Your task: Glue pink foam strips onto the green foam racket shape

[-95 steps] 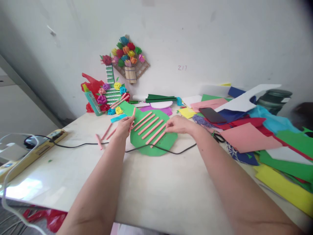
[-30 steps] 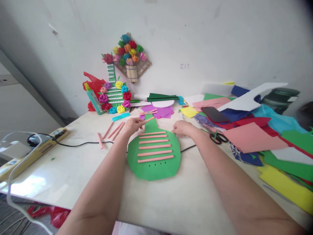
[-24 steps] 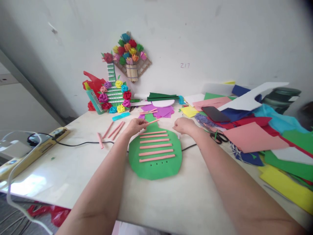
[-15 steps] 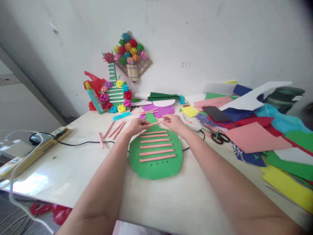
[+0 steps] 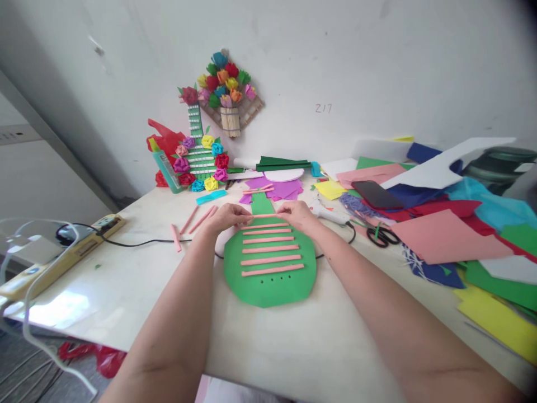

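Both ends of a pink roll (image 5: 264, 216) are pinched by the left hand (image 5: 231, 217) and right hand (image 5: 295, 214), toward 12 o'clock on the green cutout (image 5: 271, 294), seemingly keeping it parallel with the pink strips (image 5: 272, 270) below. Spare rolls (image 5: 189, 220) at 10 and a glue gun (image 5: 330, 214) at 2 probably sit for easy reach.

The pale table (image 5: 268, 341) bears a power strip (image 5: 79, 251), green cutout (image 5: 271, 294) and perhaps a glue gun (image 5: 333, 215).

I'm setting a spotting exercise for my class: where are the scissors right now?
In the head view, the scissors lie to the right of the right hand, just left of the near pink sheet.
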Available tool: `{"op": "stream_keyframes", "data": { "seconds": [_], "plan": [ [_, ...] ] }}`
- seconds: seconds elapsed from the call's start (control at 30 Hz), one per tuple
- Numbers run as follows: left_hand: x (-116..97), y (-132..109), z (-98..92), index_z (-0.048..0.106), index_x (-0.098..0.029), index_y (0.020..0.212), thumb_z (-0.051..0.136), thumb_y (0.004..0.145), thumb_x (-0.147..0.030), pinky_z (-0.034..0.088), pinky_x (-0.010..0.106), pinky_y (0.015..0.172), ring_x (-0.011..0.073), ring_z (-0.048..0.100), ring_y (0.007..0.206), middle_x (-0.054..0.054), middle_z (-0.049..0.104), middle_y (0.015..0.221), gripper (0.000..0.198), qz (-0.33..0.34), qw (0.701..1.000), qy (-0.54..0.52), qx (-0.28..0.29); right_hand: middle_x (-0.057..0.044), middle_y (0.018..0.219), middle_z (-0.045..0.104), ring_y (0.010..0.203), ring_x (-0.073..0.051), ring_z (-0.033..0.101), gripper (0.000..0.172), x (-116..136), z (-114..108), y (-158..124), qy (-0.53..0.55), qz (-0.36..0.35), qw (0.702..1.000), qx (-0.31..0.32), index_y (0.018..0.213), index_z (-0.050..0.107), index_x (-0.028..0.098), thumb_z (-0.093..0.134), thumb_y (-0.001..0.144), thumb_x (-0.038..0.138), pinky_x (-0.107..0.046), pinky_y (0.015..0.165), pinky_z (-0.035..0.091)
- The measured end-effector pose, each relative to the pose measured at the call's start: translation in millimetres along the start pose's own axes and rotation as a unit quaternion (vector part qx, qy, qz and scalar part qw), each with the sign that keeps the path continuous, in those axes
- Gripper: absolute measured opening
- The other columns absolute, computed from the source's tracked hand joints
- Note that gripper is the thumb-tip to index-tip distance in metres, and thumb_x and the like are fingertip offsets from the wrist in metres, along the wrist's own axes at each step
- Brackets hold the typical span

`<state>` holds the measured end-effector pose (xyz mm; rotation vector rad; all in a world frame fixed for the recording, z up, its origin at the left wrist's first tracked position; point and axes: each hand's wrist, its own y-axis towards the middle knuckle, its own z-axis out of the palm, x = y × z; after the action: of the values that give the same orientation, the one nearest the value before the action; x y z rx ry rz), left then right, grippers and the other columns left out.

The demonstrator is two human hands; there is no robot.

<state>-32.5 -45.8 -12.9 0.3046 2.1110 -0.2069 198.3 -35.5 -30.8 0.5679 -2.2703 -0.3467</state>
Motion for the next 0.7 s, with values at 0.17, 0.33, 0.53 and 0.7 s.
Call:
{"op": "stream_keyframes", "data": {
  "seconds": [0.17,0.33,0.53,0.7],
  "plan": [
    [6.9,1.8,-0.2,0.068,-0.011,0.079,0.068,0.057,-0.046,0.037,0.021,0.047,0.0081,0.047,0.049,0.002,0.060,0.058,0.041,-0.014,1.000,0.000,0.014,-0.004,0.073,0.069,0.068,-0.013,0.060,0.011,-3.4,3.5,-0.1,-0.025,0.026,0.999,0.024,0.076,0.070,0.016,0.063,0.068,0.017,-0.023,0.065,0.044],
    [9.0,2.2,0.1,0.069,-0.012,0.079,0.067,0.057,-0.048,0.033,0.021,0.046,0.0075,0.043,0.048,0.000,0.057,0.054,0.042,-0.018,1.000,0.002,0.021,-0.003,0.073,0.069,0.069,-0.014,0.060,0.011,-6.1,4.8,-0.1,-0.044,0.043,0.998,0.030,0.076,0.070,0.017,0.063,0.068,0.020,-0.023,0.064,0.044],
    [8.0,2.4,-0.7,0.068,-0.012,0.071,0.068,0.055,-0.049,0.033,0.021,0.049,0.0086,0.045,0.051,0.000,0.058,0.055,0.039,-0.019,0.999,0.033,0.012,-0.002,0.075,0.068,0.069,-0.013,0.060,0.010,-6.7,5.5,-0.6,-0.058,0.042,0.996,0.053,0.075,0.070,0.018,0.062,0.068,0.018,-0.022,0.065,0.044],
    [8.5,2.9,-1.3,0.067,-0.012,0.069,0.067,0.056,-0.050,0.034,0.022,0.051,0.0092,0.045,0.053,0.000,0.057,0.056,0.040,-0.031,0.998,0.050,0.018,-0.002,0.076,0.068,0.071,-0.014,0.060,0.010,-8.1,5.9,-0.7,-0.062,0.043,0.995,0.062,0.075,0.069,0.019,0.061,0.069,0.019,-0.023,0.066,0.044]
  ]
}}
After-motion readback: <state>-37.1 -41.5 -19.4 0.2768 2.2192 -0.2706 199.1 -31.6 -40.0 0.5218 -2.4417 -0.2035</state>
